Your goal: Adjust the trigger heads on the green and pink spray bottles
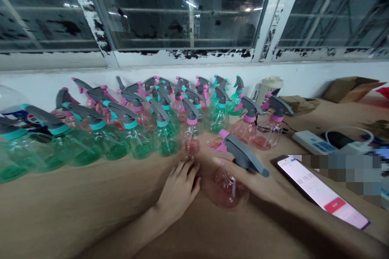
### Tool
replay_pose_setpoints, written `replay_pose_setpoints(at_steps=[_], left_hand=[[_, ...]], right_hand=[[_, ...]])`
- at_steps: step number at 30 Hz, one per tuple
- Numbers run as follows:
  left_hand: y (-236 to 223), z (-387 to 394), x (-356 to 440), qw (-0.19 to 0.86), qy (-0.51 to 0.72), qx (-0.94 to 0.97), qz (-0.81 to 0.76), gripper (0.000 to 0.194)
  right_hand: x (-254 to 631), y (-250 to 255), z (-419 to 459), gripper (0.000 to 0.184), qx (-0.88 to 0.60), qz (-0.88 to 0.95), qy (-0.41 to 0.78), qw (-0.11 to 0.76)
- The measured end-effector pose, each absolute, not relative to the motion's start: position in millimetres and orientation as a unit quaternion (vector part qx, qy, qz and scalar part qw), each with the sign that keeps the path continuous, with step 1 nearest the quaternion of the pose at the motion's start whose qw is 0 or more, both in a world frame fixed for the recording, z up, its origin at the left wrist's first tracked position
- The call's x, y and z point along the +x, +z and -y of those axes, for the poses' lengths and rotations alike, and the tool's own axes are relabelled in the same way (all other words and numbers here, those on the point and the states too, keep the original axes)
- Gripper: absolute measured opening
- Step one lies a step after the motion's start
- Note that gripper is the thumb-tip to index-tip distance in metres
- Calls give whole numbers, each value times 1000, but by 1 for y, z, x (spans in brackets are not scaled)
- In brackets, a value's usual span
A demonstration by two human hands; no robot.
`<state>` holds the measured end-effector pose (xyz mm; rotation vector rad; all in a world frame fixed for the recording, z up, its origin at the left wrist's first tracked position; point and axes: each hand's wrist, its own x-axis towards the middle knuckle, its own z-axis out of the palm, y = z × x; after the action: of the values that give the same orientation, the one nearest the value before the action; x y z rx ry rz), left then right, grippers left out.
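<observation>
Hands: 2, both mine. Right hand [255, 182]: fingers curled closed round the neck of 1 held spray bottle [226, 190], pink, upright, at the front of the table [100, 210] to the right of my left hand. Whether its base touches the wood, I cannot tell. Left hand [179, 184]: nothing in it, palm down, fingers loosely spread, tips just beside the base of 1 pink row bottle [192, 143].

Front row, left of that one: 5 green bottles [135, 143], turquoise collars, grey heads. Right of it, standing together: 2 pink bottles [243, 131]. Rear bottles [144, 119], pink and green: crowded and overlapping, no reliable count.

Contents: pale dip tubes visible in several, including the one I hold. Colour deepens toward the bases; liquid or tinted plastic, cannot tell.

Also: 1 lettered cup [270, 89] against the wall, inside not visible; 1 phone [319, 186], lit, beside my right forearm.
</observation>
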<state>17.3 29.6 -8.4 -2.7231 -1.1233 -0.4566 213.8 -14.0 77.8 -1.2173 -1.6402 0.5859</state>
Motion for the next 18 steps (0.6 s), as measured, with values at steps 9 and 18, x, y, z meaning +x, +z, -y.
replay_pose_setpoints(at_steps=[9, 18], left_hand=[[-7, -28, 18, 78, -132, -911, 383, 35], [-7, -29, 18, 76, -141, -910, 383, 34]], right_hand=[[211, 78, 20, 21, -524, 650, 232, 499], [211, 78, 20, 21, -491, 664, 274, 494]])
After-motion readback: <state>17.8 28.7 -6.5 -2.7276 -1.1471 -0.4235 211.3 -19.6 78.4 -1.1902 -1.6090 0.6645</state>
